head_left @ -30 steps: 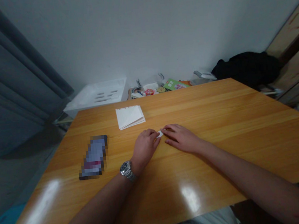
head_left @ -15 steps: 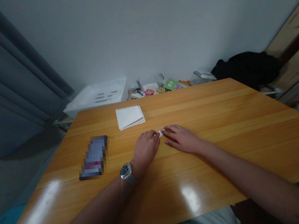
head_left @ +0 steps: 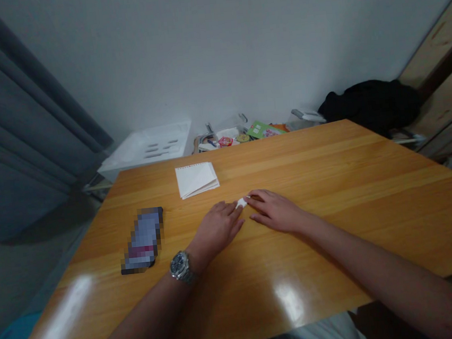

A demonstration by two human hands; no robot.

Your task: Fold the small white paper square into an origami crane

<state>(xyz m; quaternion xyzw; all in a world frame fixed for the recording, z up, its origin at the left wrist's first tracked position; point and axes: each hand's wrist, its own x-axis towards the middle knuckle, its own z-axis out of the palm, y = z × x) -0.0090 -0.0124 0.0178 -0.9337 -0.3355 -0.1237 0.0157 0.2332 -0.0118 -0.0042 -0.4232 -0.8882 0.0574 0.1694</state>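
A small piece of white folded paper (head_left: 241, 203) lies on the wooden table between my hands. My left hand (head_left: 217, 226), with a metal watch (head_left: 180, 267) on its wrist, rests nearly flat. Its fingers are stretched out, the tips at the paper's left edge and the thumb apart below. From the other side, my right hand (head_left: 276, 211) touches the paper's right end with its fingertips. Its thumb is held away from the fingers, and the hand is open. The fingertips hide part of the paper, so its exact folds cannot be made out.
A stack of white notebook sheets (head_left: 197, 179) lies beyond my left hand. A phone (head_left: 143, 238), blurred out, lies at the left of the table (head_left: 350, 179). Behind the table's far edge are a white tray (head_left: 147, 145), a green packet (head_left: 262, 129) and a black cloth heap (head_left: 369, 105).
My left hand has slid slightly left and its fingers have straightened out, leaving more of the paper showing. My right hand has stayed almost still at the paper's right end.
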